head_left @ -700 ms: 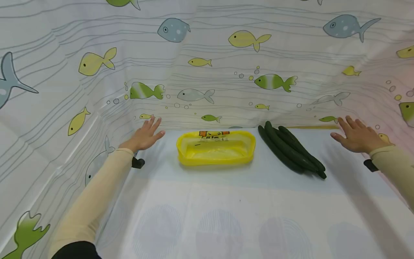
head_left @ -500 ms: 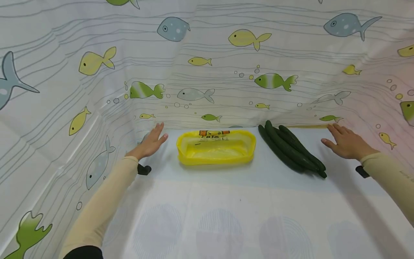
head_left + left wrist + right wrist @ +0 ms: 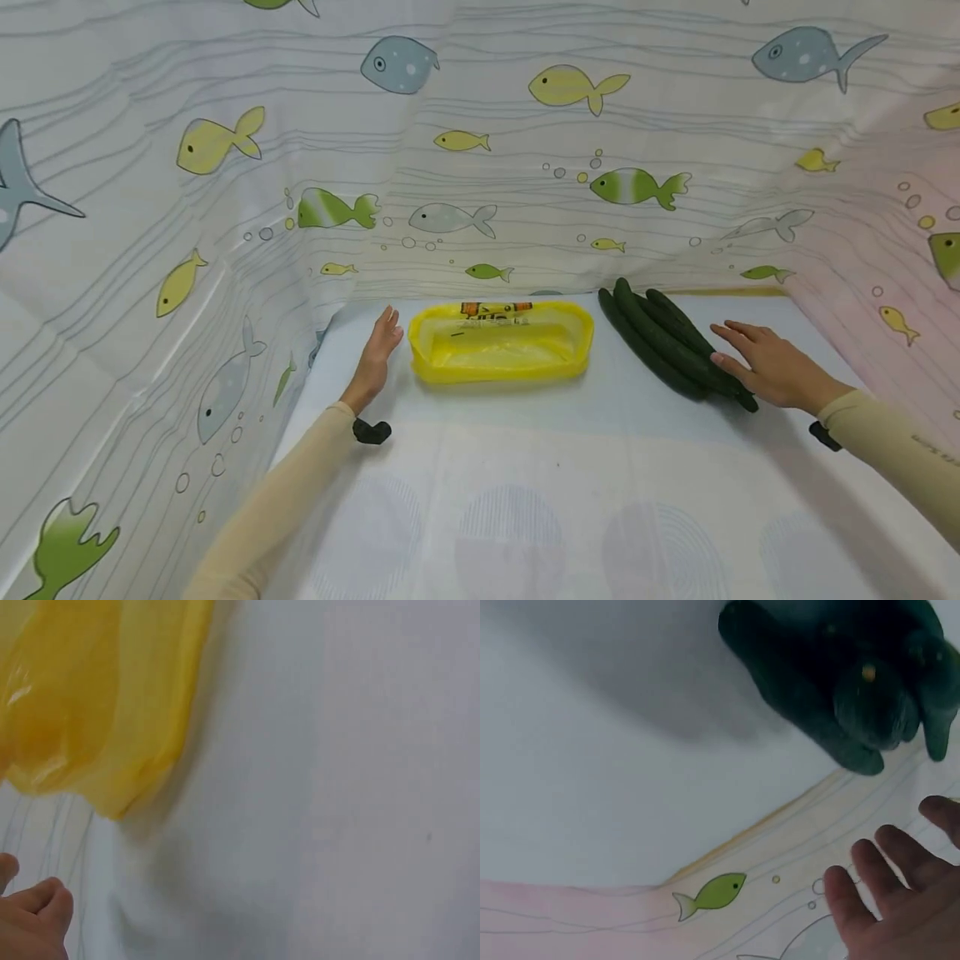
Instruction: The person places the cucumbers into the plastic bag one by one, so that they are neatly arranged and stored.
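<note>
A yellow plastic bag (image 3: pixel 498 371), its mouth spread wide and print on its back side, lies at the back middle of the white table. My left hand (image 3: pixel 375 360) hovers just left of it, fingers straight and holding nothing; in the left wrist view, a gap separates the fingertips from the bag (image 3: pixel 150 712). Several dark green cucumbers (image 3: pixel 660 346) lie in a slanting bunch to the right of the bag. Over their near right end, my right hand (image 3: pixel 780 367) has its fingers extended. The right wrist view shows that hand apart from the cucumbers (image 3: pixel 802 697).
A fish-printed curtain (image 3: pixel 510 183) rises behind the table and along both sides. The white table (image 3: pixel 525 450) has faint round patterns toward its front.
My left hand has moved right and nearer to me, close to the bag's left side. My right hand has come left and lower, toward the cucumbers. Bag and cucumbers stay put.
</note>
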{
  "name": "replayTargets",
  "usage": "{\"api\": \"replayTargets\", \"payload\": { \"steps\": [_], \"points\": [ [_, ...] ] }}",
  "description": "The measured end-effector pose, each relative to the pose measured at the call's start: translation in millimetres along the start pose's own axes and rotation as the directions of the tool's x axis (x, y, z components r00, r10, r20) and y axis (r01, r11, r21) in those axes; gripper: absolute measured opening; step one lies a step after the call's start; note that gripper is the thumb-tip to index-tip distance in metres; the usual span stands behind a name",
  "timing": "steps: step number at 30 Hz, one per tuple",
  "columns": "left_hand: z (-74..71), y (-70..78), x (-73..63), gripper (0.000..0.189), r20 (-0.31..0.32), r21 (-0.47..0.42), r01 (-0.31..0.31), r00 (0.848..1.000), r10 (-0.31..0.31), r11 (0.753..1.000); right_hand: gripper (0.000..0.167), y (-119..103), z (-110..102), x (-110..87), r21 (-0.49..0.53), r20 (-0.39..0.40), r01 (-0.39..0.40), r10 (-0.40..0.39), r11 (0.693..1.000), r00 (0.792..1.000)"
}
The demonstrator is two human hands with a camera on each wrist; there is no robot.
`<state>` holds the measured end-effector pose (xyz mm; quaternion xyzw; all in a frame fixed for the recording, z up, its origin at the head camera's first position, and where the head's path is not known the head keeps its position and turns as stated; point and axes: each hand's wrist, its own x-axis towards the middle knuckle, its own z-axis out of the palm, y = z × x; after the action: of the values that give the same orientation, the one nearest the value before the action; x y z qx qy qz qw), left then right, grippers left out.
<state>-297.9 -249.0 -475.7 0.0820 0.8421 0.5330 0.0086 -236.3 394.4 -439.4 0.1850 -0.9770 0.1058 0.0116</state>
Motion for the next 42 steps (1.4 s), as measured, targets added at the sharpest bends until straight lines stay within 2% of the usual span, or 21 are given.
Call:
{"api": "replayTargets", "payload": {
  "steps": [2, 4, 6, 9, 13, 19, 24, 26, 30, 35, 38, 40, 42],
  "points": [
    [9.0, 0.4, 0.5, 0.073, -0.011, -0.058, -0.007, 1.0, 0.006, 0.998, 0.063, -7, 3, -1.7, -0.004, -0.042, 0.035, -0.035, 0.999, 0.998],
    [17.2, -11.3, 5.5, 0.072, -0.028, -0.111, -0.016, 1.0, 0.013, 0.994, 0.061, -12, 6, -3.6, -0.012, -0.079, 0.065, -0.066, 0.998, 0.995],
    [24.1, -14.2, 5.6, 0.071, -0.05, -0.172, -0.031, 0.999, 0.022, 0.985, 0.059, -15, 9, -5.3, -0.033, -0.114, 0.098, -0.101, 0.995, 0.988],
    [32.7, -16.3, 4.6, 0.071, -0.082, -0.278, -0.036, 0.997, 0.013, 0.96, 0.056, -17, 14, -7.7, -0.066, -0.158, 0.135, -0.143, 0.989, 0.977],
    [44.9, -18.1, 1.7, 0.069, -0.132, -0.41, -0.051, 0.991, -0.003, 0.911, 0.055, -16, 22, -8.9, -0.097, -0.206, 0.155, -0.172, 0.983, 0.963],
    [63.3, -25.0, -1.9, 0.065, -0.173, -0.492, -0.119, 0.984, 0.038, 0.863, 0.055, -13, 35, -8.4, -0.098, -0.265, 0.157, -0.177, 0.983, 0.948],
    [68.6, -27.7, -2.9, 0.062, -0.219, -0.524, -0.173, 0.974, 0.065, 0.834, 0.06, -9, 43, -9.8, -0.099, -0.316, 0.176, -0.198, 0.979, 0.928],
    [69.5, -27.5, -2.6, 0.062, -0.213, -0.531, -0.174, 0.975, 0.068, 0.829, 0.063, -9, 46, -11.1, -0.103, -0.337, 0.185, -0.209, 0.977, 0.918],
    [71.3, -27.6, -1.5, 0.061, -0.184, -0.543, -0.157, 0.981, 0.066, 0.825, 0.066, -7, 50, -14.4, -0.112, -0.39, 0.214, -0.241, 0.97, 0.889],
    [74.3, -29.8, -2.4, 0.058, -0.189, -0.559, -0.143, 0.981, 0.043, 0.817, 0.051, -6, 57, -17.1, -0.159, -0.479, 0.28, -0.322, 0.947, 0.817],
    [75.5, -30.6, -3.8, 0.058, -0.192, -0.563, -0.134, 0.981, 0.029, 0.816, 0.066, -7, 61, -17.6, -0.179, -0.518, 0.306, -0.354, 0.935, 0.779],
    [75.9, -30.8, -4.1, 0.058, -0.193, -0.565, -0.135, 0.981, 0.028, 0.814, 0.074, -8, 62, -17.2, -0.186, -0.536, 0.315, -0.365, 0.931, 0.761],
    [75.7, -30.6, -4.1, 0.058, -0.193, -0.561, -0.138, 0.981, 0.033, 0.816, 0.075, -9, 63, -16.4, -0.189, -0.552, 0.316, -0.367, 0.929, 0.748]
  ]
}}
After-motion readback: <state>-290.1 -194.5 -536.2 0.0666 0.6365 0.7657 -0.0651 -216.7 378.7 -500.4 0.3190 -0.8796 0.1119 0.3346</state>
